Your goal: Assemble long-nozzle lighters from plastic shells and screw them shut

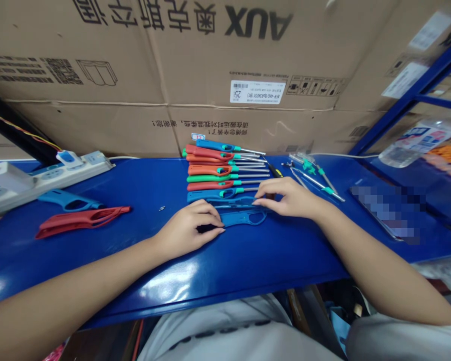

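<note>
A blue lighter casing half [244, 218] with a trigger loop lies on the blue table, close to my body. The thumb and forefinger of my left hand [190, 223] are closed at its left end. Just behind it is a second blue lighter part [231, 203], partly covered by my fingers. My right hand [287, 197] pinches near the right end of these parts; whatever is between its fingertips is too small to make out. Beyond both hands, several long-nosed lighters in blue, red [206, 185], orange [209, 170] and green [206, 178] lie in a row, metal tubes to the right.
To the left lie a blue casing [69, 200], a red casing [82, 220], small metal pins [162, 208] and a power strip [52, 175]. At right are metal tubes with green ends [317, 183], a blurred flat object [387, 213] and a plastic bottle [417, 140]. Cardboard [195, 65] stands behind.
</note>
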The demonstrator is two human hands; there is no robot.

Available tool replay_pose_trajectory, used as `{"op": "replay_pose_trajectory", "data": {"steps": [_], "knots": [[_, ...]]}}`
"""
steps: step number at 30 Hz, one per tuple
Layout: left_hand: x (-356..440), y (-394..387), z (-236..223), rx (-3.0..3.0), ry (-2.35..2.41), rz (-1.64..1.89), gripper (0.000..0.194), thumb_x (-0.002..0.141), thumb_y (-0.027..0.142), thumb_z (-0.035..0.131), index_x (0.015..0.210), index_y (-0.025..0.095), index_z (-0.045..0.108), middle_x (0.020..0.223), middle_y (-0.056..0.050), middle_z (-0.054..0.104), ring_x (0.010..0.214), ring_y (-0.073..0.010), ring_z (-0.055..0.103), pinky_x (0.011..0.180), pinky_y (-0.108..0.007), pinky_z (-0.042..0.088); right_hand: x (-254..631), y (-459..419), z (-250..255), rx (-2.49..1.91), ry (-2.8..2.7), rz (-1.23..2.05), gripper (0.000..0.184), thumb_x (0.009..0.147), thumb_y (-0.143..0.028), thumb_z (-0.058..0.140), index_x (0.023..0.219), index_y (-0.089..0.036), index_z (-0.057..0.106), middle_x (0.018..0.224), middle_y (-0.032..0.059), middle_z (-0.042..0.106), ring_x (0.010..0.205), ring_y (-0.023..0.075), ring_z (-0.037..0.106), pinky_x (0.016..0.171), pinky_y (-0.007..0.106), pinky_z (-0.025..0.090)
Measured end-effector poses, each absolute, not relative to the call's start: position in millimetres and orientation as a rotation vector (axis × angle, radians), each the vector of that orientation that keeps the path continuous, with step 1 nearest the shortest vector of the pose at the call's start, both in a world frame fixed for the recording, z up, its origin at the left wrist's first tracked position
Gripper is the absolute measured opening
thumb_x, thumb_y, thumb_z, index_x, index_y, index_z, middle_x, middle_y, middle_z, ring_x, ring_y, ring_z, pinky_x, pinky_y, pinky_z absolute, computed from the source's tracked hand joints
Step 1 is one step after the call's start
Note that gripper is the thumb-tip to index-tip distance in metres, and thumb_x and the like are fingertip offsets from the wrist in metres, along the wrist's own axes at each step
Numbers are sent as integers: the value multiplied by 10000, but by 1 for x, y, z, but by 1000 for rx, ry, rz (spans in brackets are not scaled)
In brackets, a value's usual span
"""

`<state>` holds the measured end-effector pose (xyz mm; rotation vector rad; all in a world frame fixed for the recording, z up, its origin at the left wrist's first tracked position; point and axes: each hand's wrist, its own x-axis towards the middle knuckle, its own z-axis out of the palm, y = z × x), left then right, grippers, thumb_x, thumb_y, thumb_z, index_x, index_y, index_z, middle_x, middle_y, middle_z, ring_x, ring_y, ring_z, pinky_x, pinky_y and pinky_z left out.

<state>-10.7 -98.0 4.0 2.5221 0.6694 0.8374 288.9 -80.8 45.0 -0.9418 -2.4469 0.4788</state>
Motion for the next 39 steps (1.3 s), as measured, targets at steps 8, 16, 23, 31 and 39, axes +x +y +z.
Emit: {"op": "replay_pose_trajectory", "data": {"steps": [8,16,23,31,39], "knots": [[-19,-88,2,2617,710,834,114,940,238,656,936,195,762,938,-52,729,888,-183,675,830,-324,558,293,-79,51,-1161,-2197,674,286,922,-414,608,750,-186,625,683,23,626,565,142,586,568,288,477],[-18,-85,3,2573,718,878,109,929,212,650,929,184,756,928,-52,723,876,-175,691,822,-309,576,297,-85,54,-1205,-2450,1367,329,898,-463,635,746,-172,627,555,-17,615,479,132,614,513,247,465],[-17,-87,-1,2509,768,908,100,928,222,667,953,190,759,950,-52,722,885,-170,697,840,-315,581,289,-89,49,-1284,-2521,1453,390,903,-486,623,665,-183,557,451,-26,588,417,115,581,471,211,402],[-15,-91,2,2529,775,959,139,952,207,614,950,184,752,951,-60,717,890,-175,672,836,-319,568,289,-87,46,-1352,-2608,1270,425,899,-475,619,600,-187,528,498,-15,611,411,115,585,492,231,421],[-11,-107,12,2649,665,862,208,950,273,639,1126,188,712,1104,-101,698,1034,-225,652,934,-384,556,288,-84,45,-1128,-2727,628,467,877,-494,685,564,-179,542,520,-27,522,502,95,441,530,253,297]]}}
